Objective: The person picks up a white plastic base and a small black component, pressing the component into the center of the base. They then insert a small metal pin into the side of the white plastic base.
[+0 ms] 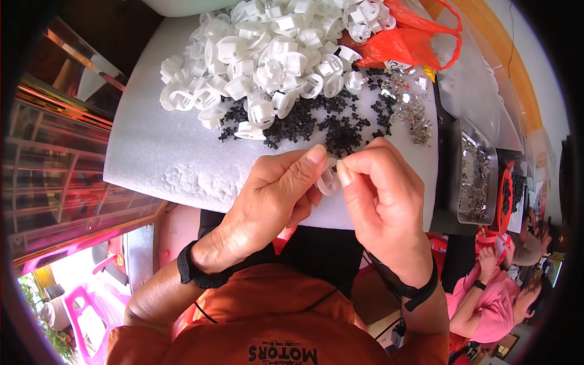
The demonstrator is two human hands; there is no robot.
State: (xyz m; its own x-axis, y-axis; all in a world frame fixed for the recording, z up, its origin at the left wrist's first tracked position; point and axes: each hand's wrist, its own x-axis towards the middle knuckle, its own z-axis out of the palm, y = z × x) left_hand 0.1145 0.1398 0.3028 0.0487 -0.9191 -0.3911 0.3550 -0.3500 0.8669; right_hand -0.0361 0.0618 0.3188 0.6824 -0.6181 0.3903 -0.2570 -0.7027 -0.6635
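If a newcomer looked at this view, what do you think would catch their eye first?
Most likely the big heap of white plastic parts across the far side of the pale work surface, with a bright red bag at its right. Small black pieces lie along the heap's near edge. Closer in, the left hand and right hand meet at one clear-white piece.

- On orange shirt (267, 316), well below the fingers (313, 156): dark lettering (283, 354), upside down, with one row of large block capitals and smaller rows around it.
- Above and to the right of the fingers, at the red plastic bag (389, 45): dark print on a whitish patch (398, 65), upside down, only partly readable.
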